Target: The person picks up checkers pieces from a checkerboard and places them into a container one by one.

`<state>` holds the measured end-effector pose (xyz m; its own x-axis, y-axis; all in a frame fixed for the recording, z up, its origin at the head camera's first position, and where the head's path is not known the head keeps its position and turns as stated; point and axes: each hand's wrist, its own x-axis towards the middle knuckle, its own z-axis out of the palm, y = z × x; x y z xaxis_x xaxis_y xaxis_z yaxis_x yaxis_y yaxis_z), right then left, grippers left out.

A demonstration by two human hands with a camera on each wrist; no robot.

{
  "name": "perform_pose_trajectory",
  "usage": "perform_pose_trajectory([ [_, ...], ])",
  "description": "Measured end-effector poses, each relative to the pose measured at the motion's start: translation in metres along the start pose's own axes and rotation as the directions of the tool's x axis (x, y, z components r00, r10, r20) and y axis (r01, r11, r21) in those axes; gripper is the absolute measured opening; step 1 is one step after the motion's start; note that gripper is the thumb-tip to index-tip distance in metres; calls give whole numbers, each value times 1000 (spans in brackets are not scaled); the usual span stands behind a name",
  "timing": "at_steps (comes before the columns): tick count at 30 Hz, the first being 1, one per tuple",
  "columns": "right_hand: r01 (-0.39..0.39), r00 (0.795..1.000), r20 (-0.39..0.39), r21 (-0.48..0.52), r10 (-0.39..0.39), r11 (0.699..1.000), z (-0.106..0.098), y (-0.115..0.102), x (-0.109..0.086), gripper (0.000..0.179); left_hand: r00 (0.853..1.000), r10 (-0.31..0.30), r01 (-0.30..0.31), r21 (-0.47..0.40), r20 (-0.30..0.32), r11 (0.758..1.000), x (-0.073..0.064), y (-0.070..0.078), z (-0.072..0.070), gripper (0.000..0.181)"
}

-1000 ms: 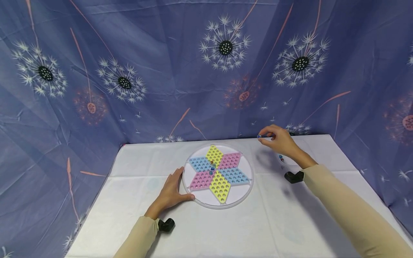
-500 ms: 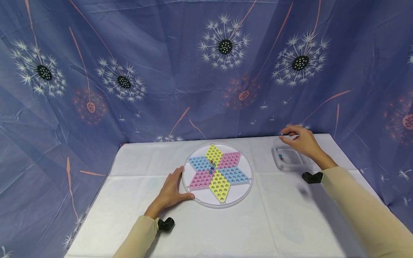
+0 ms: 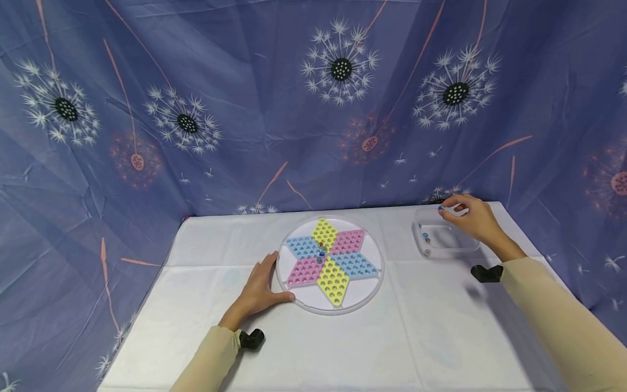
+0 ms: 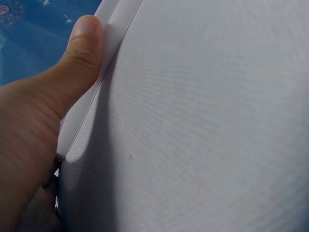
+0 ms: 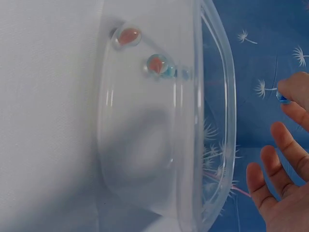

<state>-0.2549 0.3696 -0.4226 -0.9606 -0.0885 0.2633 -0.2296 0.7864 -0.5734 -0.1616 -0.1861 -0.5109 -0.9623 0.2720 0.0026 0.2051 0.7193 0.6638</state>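
Observation:
My right hand (image 3: pixel 472 218) is above a clear plastic box (image 3: pixel 448 253) at the table's back right. Its thumb and index finger pinch a blue marble (image 5: pixel 283 97); the other fingers spread apart in the right wrist view. Several marbles lie in the box, among them one with an orange-red swirl (image 5: pixel 129 36). My left hand (image 3: pixel 257 291) rests against the left rim of a round white Chinese checkers board (image 3: pixel 362 296), thumb on the edge. Yellow, pink and blue points form the board's star. Several marbles (image 3: pixel 321 253) sit in holes near its middle.
A white cloth covers the table (image 3: pixel 372 348). Behind it hangs a blue curtain (image 3: pixel 245 109) with dandelion prints, close to the back edge. The board lies left of the box, with a strip of cloth between them.
My right hand has moved right, from between the board and the box to over the box, still pinching the marble. My left hand stays at the board's rim.

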Motion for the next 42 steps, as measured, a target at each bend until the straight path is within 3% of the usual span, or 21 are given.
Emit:
perform_pose_trajectory([
  [13, -6, 999, 40, 4, 5, 1000, 12, 9, 1, 30, 1000, 19, -19, -1, 3, 1000, 1, 1, 0, 126],
  [25, 22, 988, 154, -63, -12, 998, 29, 12, 8, 23, 999, 34, -34, -10, -3, 999, -1, 2, -1, 125],
  [42, 10, 982, 186, -64, 2, 998, 34, 10, 8, 24, 999, 33, -33, 3, 4, 999, 1, 0, -1, 126],
])
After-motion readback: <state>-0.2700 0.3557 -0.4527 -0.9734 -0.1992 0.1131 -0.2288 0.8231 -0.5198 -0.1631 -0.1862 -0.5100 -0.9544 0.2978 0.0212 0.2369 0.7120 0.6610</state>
